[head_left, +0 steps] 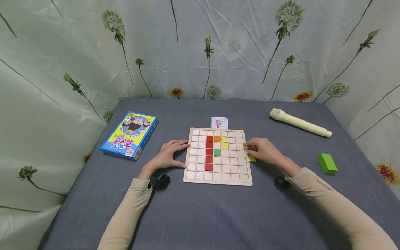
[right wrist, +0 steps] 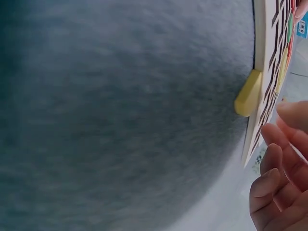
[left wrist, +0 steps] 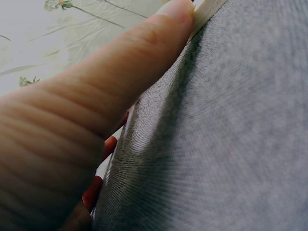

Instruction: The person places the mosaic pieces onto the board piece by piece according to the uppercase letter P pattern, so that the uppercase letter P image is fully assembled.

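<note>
A wooden grid board [head_left: 226,182] lies flat on the table. On it are a column of red tiles [head_left: 208,159], an orange tile [head_left: 217,139], a green tile [head_left: 217,152], a yellow square [head_left: 224,146] and a smaller yellow piece [head_left: 224,139] behind that square. My left hand [head_left: 166,156] rests along the board's left edge, its fingers and thumb spread. At the right edge, my right hand [head_left: 265,150] hovers with loosely bent fingers; in the right wrist view its thumb [right wrist: 294,115] stands apart from the fingers, nothing visible between them. Beneath it, a loose yellow piece [right wrist: 248,96] lies against the board's side.
Behind the board lies a small card [head_left: 219,122] with a printed coloured grid. A blue and yellow box [head_left: 129,134] sits at the left. To the right are a pale microphone-shaped object [head_left: 300,123] and a green block [head_left: 327,164]. A flowered curtain hangs behind the table.
</note>
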{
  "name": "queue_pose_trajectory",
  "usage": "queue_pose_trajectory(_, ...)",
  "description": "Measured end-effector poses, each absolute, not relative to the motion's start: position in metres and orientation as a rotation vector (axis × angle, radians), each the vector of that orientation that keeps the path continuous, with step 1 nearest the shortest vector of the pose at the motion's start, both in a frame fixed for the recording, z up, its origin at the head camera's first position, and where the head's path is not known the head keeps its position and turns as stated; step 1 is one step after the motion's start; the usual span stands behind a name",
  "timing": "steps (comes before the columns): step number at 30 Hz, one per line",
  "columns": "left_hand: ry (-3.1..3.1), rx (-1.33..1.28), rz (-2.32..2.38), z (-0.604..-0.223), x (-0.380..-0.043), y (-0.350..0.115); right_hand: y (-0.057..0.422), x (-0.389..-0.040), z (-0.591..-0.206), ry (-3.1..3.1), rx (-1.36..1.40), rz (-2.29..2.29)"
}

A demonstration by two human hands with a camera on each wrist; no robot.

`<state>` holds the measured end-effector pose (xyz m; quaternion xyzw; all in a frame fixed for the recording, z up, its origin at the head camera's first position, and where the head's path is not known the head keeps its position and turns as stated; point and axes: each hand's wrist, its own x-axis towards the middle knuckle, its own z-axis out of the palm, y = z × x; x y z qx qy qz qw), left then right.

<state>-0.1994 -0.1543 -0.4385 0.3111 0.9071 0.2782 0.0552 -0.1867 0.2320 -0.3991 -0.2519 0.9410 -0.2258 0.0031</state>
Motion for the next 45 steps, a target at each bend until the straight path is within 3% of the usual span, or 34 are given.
queue_pose_trajectory(17,2.768,0.953,0.831,-0.442,-0.202,-0.155,0.252,-0.175,-0.413,2.789,-0.981,-0.834)
queue_pose_trajectory(35,2.766,0.969,0.830,-0.439,-0.200,-0.155,0.254,-0.172,-0.413,2.968,-0.796,-0.756)
queue_pose_trajectory(45,2.761,0.947,0.834,-0.440,-0.200,-0.155,0.253,-0.179,-0.415,2.810,-1.014,-0.822)
